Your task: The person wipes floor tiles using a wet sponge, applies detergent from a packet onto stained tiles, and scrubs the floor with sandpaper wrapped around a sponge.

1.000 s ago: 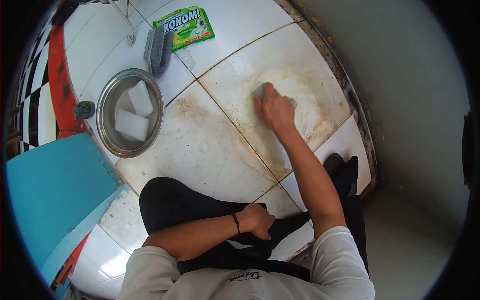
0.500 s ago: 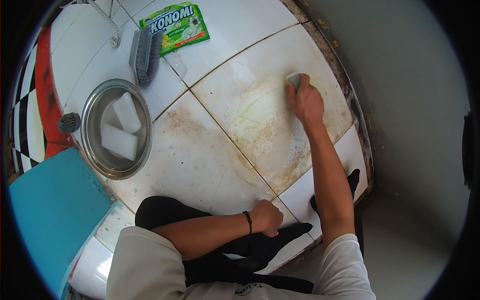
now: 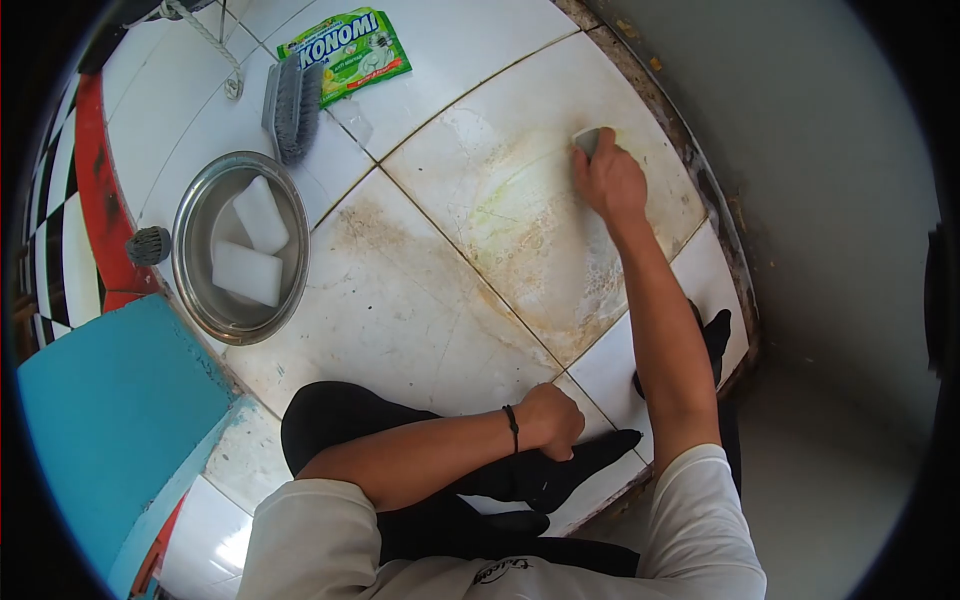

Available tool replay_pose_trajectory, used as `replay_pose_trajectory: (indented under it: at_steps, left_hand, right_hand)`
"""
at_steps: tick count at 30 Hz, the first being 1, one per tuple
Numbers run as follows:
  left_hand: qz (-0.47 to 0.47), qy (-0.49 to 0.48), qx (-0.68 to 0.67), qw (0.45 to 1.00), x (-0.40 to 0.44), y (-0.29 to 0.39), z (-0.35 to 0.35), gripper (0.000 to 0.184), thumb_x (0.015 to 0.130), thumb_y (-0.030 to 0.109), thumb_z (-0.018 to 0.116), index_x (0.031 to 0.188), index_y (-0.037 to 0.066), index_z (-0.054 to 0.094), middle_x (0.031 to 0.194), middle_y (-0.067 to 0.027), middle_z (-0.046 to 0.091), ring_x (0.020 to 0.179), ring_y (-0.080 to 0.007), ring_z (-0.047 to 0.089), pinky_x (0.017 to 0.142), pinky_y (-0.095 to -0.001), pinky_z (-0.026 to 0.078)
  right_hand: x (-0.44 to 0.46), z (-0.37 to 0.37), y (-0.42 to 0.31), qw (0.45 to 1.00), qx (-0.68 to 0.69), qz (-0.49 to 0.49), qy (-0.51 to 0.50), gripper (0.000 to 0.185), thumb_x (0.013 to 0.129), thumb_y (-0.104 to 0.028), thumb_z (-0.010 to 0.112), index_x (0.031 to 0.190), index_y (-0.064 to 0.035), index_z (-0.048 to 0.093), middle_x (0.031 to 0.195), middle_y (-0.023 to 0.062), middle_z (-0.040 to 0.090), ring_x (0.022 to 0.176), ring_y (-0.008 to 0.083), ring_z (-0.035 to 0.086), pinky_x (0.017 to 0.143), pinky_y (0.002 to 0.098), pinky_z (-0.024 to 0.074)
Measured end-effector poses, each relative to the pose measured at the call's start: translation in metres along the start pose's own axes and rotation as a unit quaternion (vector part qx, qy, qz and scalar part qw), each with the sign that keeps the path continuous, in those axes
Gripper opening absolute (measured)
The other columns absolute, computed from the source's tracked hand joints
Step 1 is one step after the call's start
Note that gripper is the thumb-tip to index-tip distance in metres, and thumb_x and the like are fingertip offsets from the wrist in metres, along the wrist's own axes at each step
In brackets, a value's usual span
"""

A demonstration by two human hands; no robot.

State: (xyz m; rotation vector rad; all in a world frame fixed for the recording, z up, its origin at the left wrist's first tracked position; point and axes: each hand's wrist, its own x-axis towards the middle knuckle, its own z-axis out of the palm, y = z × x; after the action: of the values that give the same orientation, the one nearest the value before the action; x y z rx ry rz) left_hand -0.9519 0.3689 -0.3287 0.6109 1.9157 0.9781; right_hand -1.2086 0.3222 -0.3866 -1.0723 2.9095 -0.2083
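Note:
My right hand (image 3: 612,182) is closed around a small grey sponge (image 3: 588,141) with a pale edge, pressed to a stained white floor tile (image 3: 470,140). Wet, yellowish-green smears and foam spread across that tile, to the left of the hand and below it. My left hand (image 3: 553,421), a dark band at its wrist, is curled into a fist by my black-clad leg and foot; nothing shows in its fingers.
At left stands a metal bowl (image 3: 182,290) with two white sponge blocks (image 3: 262,214) in it. Beside it lies a dark round scrubber (image 3: 148,246). Farther back are a grey brush (image 3: 292,108) and a green packet (image 3: 350,55). A grey wall (image 3: 820,180) bounds the right side.
The view has shifted slightly, so the bowl, brush and packet sit a little differently in it. My right hand stays on nearly the same patch of tile, still gripping the sponge. My left fist looks unchanged.

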Motion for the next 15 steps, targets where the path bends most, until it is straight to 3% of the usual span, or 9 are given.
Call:
replay_pose_trajectory:
  at_steps: [4,6,8,12,15]
  left_hand:
    - [0.044,-0.086,-0.011,0.995,0.012,-0.001,0.015,0.035,0.072,0.03,0.062,0.094,0.004,0.074,0.093,-0.0153,0.074,0.088,-0.0335,0.071,0.075,-0.0439,0.056]
    - [0.062,-0.112,-0.024,0.991,0.017,-0.005,0.022,0.036,0.07,0.028,0.061,0.093,0.004,0.075,0.095,-0.0161,0.074,0.089,-0.0338,0.071,0.074,-0.044,0.056]
    - [0.064,-0.114,-0.046,0.99,0.014,-0.005,0.02,0.036,0.069,0.029,0.062,0.093,0.004,0.075,0.095,-0.0169,0.074,0.089,-0.0341,0.071,0.074,-0.044,0.056]
    - [0.042,-0.103,-0.044,0.993,0.01,-0.009,0.008,0.038,0.069,0.031,0.063,0.094,0.005,0.076,0.096,-0.017,0.074,0.091,-0.0339,0.071,0.075,-0.0433,0.056]
    - [0.049,-0.112,-0.045,0.991,0.012,-0.007,0.012,0.041,0.071,0.037,0.065,0.096,0.006,0.076,0.097,-0.0162,0.074,0.093,-0.0336,0.071,0.076,-0.0431,0.056]
  right_hand:
    - [-0.057,-0.001,-0.063,0.984,0.073,-0.154,-0.052,0.037,0.09,-0.029,0.066,0.107,-0.0008,0.048,0.082,0.0222,0.065,0.066,0.0389,0.068,0.058,0.0473,0.0559]
    - [-0.05,-0.006,-0.057,0.98,0.067,-0.162,-0.09,0.037,0.09,-0.029,0.066,0.107,-0.001,0.048,0.086,0.0231,0.065,0.066,0.0396,0.068,0.058,0.0469,0.0558]
    - [-0.024,-0.001,-0.026,0.991,0.049,-0.12,-0.037,0.038,0.091,-0.03,0.064,0.108,-0.0001,0.049,0.086,0.0237,0.067,0.067,0.0409,0.068,0.058,0.048,0.0557]
    - [0.04,-0.01,0.035,0.998,-0.042,0.054,-0.014,0.039,0.093,-0.033,0.06,0.11,0.0003,0.05,0.084,0.0245,0.07,0.075,0.0415,0.07,0.065,0.0492,0.0568]
    - [0.037,-0.004,0.029,0.998,-0.036,0.056,-0.006,0.039,0.093,-0.033,0.06,0.109,0.0005,0.05,0.083,0.0237,0.07,0.075,0.0417,0.07,0.065,0.049,0.0569]
